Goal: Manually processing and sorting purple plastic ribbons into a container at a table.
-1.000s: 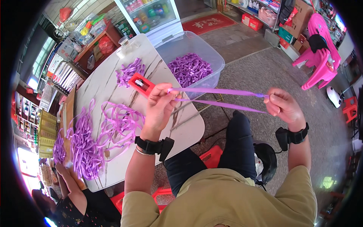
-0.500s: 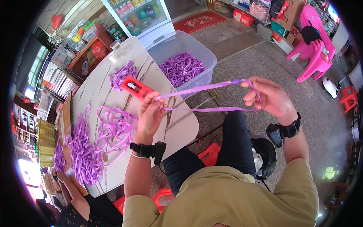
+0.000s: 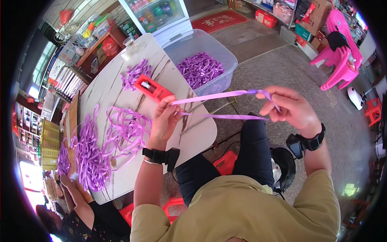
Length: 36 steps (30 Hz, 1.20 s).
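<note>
Holding a purple ribbon [image 3: 217,97] stretched across the middle of the frame, I am pinching one end in my left hand [image 3: 165,119] and the folded far end in my right hand [image 3: 292,109]. Both hands are closing on it: my left fingers are curling around the two strands at the table's [image 3: 105,86] edge, and my right thumb and fingertips are gripping the loop at centre right, above my knee. The two strands are running nearly side by side between my hands, the upper one a little slack and rising to the right.

Just above my left hand, a red cutter [image 3: 153,88] is lying on the white table. Further up and left is a small heap of cut ribbon pieces [image 3: 135,72]. A clear bin [image 3: 205,46] at the top centre is holding more purple pieces. Loose ribbon [image 3: 125,127] is lying in loops at the left of my wrist, and a thicker pile [image 3: 86,161] is sitting at lower left, where another person's hand [image 3: 66,181] is resting beside it.
</note>
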{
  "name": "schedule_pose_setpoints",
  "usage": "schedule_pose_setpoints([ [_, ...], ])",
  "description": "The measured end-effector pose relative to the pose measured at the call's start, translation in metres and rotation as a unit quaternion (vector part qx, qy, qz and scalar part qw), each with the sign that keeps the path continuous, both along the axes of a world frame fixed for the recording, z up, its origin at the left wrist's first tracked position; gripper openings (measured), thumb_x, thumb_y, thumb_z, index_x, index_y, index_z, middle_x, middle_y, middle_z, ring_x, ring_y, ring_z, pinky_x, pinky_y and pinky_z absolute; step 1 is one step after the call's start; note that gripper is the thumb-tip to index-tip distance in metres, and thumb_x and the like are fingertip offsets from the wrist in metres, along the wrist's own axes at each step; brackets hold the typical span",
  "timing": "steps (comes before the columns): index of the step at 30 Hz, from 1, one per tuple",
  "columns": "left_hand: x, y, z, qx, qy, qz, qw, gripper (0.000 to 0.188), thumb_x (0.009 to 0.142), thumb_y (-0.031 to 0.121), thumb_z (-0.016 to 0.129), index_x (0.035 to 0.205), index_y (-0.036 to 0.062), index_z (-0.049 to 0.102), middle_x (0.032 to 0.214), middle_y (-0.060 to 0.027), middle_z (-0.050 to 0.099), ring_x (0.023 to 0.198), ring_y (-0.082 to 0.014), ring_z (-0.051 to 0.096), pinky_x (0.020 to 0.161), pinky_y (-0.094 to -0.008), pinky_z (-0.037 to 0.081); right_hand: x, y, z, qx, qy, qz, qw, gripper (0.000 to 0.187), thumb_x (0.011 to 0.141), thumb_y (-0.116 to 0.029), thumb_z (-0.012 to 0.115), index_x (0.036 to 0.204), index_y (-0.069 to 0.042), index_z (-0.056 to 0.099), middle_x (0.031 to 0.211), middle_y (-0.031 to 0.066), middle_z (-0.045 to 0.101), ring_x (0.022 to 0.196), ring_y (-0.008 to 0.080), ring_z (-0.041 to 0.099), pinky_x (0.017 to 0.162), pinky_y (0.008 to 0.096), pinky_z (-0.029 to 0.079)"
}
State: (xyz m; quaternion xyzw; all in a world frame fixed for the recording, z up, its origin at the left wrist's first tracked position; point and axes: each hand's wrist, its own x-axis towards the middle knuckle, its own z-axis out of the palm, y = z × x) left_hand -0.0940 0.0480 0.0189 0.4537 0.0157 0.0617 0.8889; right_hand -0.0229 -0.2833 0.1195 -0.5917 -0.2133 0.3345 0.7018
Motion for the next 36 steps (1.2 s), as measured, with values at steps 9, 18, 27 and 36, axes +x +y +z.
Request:
schedule_pose_setpoints([
  [9,0.003,-0.012,-0.006,0.006,0.003,0.084,0.996,0.018,0.086,0.004,0.044,0.103,0.005,0.051,0.096,-0.0065,0.057,0.082,-0.0122,0.055,0.079,-0.0299,0.048,0.003,0.003,-0.007,0.041,0.055,-0.002,0.998,0.026,0.086,-0.019,0.047,0.099,0.002,0.055,0.059,0.0031,0.055,0.04,0.0038,0.03,0.038,0.0186,0.021],
  [18,0.002,-0.028,0.003,-0.178,0.026,0.082,0.98,0.01,0.088,0.007,0.042,0.09,0.005,0.051,0.086,-0.0043,0.055,0.086,-0.0167,0.056,0.087,-0.0378,0.045,0.005,-0.002,-0.018,0.048,0.081,-0.016,0.995,0.022,0.086,-0.015,0.046,0.095,0.002,0.056,0.055,0.0012,0.052,0.038,0.0022,0.026,0.036,0.0172,0.017],
  [27,-0.014,-0.019,0.014,-0.098,0.015,-0.192,0.976,0.012,0.088,0.015,0.045,0.083,0.0038,0.049,0.056,0.0011,0.045,0.052,-0.0094,0.049,0.081,-0.0306,0.045,0.024,-0.02,-0.022,0.083,0.141,-0.067,0.984,0.012,0.085,-0.013,0.045,0.085,-0.002,0.051,0.053,-0.0013,0.045,0.038,0.0032,0.029,0.036,0.0169,0.02],
  [36,-0.034,-0.01,0.053,0.241,0.054,-0.339,0.908,0.017,0.079,0.015,0.059,0.075,-0.0015,0.056,0.068,-0.0078,0.055,0.051,-0.0141,0.052,0.052,-0.0262,0.044,0.031,-0.033,-0.023,0.051,0.078,0.012,0.996,0.016,0.085,-0.016,0.049,0.08,-0.002,0.054,0.057,-0.0021,0.044,0.045,0.0031,0.032,0.041,0.0178,0.022],
])
